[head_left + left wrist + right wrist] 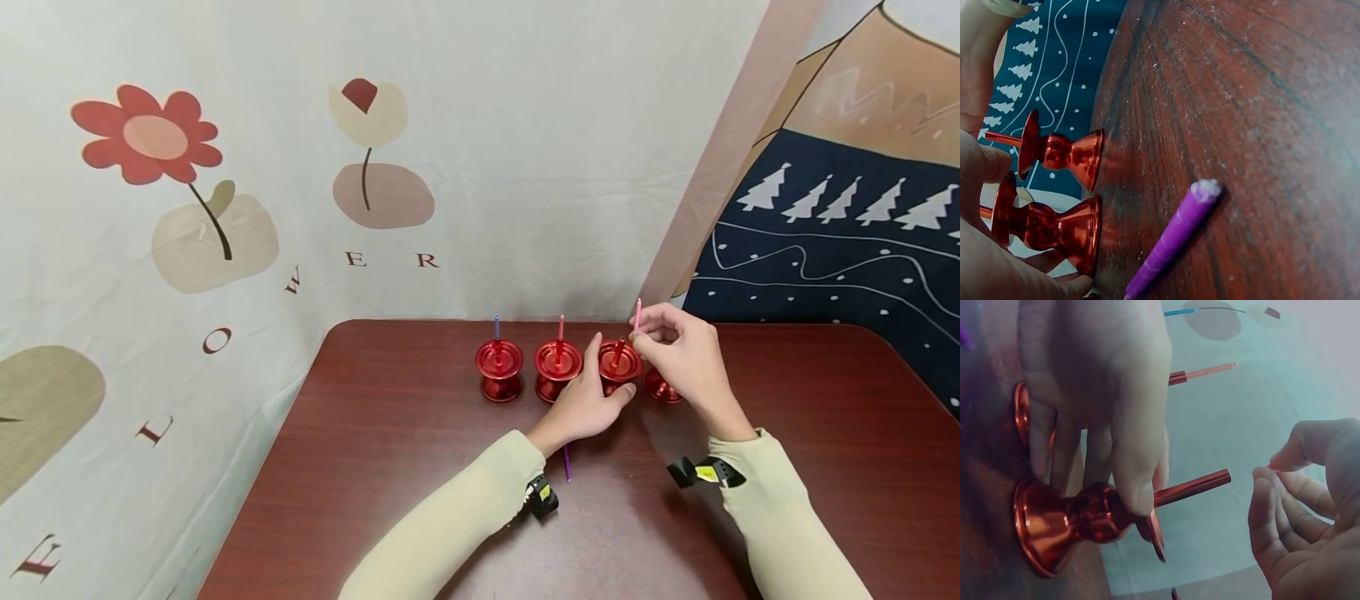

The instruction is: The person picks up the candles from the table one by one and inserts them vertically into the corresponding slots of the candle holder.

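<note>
My right hand (686, 358) pinches a thin pink candle (638, 313) upright between thumb and fingers, above and to the right of the third red metal candle holder (619, 362). My left hand (588, 406) steadies that holder, its thumb and fingers around the body below the dish. In the right wrist view the holder's narrow tube (1194, 487) stands bare, apart from the right fingers (1263, 500). The right hand partly hides a fourth holder (663, 388), whose tube (1002, 138) is also bare in the left wrist view.
Leftmost stands a holder (499, 385) with a blue candle (497, 328); beside it, another holder (551, 388) bears a pink candle (561, 328). A purple candle (567, 467) lies on the brown table (405, 442), near my left wrist. A printed cloth (525, 208) hangs behind.
</note>
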`<state>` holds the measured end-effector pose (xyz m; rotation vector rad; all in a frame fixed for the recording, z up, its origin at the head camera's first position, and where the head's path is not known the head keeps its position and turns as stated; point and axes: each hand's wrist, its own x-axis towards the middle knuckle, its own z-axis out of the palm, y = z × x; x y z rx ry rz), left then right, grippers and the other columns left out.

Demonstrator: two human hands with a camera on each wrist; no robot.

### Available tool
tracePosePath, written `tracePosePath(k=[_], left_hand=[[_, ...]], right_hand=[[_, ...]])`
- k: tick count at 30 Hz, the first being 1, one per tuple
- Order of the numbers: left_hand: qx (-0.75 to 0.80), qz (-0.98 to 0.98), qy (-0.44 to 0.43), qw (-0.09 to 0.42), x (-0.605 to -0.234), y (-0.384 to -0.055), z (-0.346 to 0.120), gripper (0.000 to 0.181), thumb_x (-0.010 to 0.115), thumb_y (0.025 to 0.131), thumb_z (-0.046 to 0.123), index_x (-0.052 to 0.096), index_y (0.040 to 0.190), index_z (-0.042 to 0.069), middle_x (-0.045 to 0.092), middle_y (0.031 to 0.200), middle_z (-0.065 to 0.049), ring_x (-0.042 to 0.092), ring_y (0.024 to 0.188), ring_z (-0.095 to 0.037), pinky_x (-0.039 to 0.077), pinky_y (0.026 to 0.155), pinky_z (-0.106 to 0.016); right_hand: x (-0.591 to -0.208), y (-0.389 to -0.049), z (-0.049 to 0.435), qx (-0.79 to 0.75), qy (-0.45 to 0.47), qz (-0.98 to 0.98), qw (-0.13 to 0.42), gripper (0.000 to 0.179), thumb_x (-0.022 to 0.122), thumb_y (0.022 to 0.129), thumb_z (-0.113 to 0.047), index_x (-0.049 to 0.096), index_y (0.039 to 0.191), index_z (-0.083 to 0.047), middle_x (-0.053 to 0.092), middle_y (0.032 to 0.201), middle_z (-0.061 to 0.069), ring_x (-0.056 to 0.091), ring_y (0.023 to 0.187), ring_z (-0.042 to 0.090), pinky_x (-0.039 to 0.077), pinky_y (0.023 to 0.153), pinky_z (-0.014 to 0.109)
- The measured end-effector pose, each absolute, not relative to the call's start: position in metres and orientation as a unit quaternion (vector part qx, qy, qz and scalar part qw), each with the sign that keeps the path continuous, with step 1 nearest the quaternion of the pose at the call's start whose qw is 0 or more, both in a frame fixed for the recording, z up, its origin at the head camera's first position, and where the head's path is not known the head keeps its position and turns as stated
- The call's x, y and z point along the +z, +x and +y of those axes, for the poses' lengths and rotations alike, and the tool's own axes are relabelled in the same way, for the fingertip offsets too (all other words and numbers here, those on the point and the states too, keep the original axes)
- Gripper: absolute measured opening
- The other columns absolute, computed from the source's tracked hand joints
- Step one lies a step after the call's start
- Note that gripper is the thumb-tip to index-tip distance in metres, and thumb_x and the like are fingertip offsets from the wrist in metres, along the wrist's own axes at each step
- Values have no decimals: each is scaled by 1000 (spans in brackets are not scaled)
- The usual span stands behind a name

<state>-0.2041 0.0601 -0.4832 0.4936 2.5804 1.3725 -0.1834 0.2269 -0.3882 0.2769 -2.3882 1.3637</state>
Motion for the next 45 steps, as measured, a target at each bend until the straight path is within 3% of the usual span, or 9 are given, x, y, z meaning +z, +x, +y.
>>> tracePosePath(k=[8,18,30,45], left_hand=[[465,868,149,91,-486,-207,66,96,67,106,52,10,178,24,57,161,-18,60,142,-33,46,119,-53],[474,862,155,91,-464,-193,60,86,64,110,43,15,176,20,54,163,-17,57,146,-32,44,121,-54],[474,863,152,88,-468,-194,62,85,63,110,42,15,176,19,55,162,-19,58,144,-33,44,121,-54],[478,859,159,87,-472,-197,62,87,64,110,40,14,177,15,53,163,-20,57,145,-34,43,121,-56]], right_hand=[[-391,-189,225,483,96,-844,214,9,79,100,-10,79,104,-2,79,90,15,64,67,8,55,58,18],[-399,-189,225,430,96,-871,218,5,79,102,-9,81,102,-4,75,80,9,61,65,9,49,56,17],[-401,-191,224,401,137,-872,244,5,81,96,1,81,99,-4,78,88,10,60,65,8,45,58,15],[-398,-193,223,360,171,-880,259,11,80,95,6,81,98,-5,79,93,12,56,65,15,45,60,22]])
